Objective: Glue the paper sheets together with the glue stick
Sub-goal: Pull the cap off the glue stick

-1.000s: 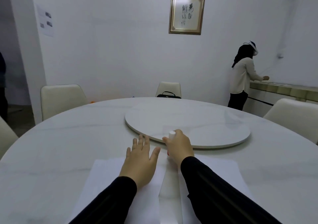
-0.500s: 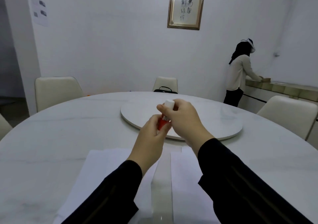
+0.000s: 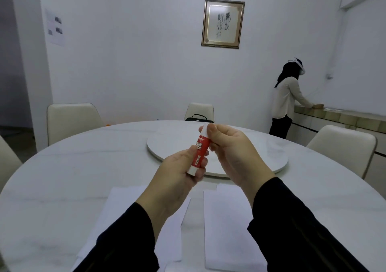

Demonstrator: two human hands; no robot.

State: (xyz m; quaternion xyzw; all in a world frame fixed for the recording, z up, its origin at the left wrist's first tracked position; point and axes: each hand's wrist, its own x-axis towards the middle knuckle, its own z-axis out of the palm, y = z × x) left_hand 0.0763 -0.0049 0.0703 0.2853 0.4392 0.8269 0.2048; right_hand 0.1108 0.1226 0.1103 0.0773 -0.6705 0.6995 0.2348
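A red glue stick (image 3: 200,150) with white ends is held up above the table, tilted. My left hand (image 3: 173,180) grips its lower red body. My right hand (image 3: 231,152) pinches the white cap at its top end. Two white paper sheets lie flat on the table below: the left sheet (image 3: 117,211) partly under my left forearm, the right sheet (image 3: 227,230) beside it with a narrow gap between them.
The round white marble table (image 3: 62,177) carries a round turntable (image 3: 261,157) in its middle. Cream chairs (image 3: 71,119) stand around it; a black bag (image 3: 198,117) lies on the far chair. A person (image 3: 286,100) stands at a counter at the right wall.
My right hand picked the glue stick up off the table and raised it. My left hand left the paper and took hold of the stick's body; the stick now shows more of its red label.
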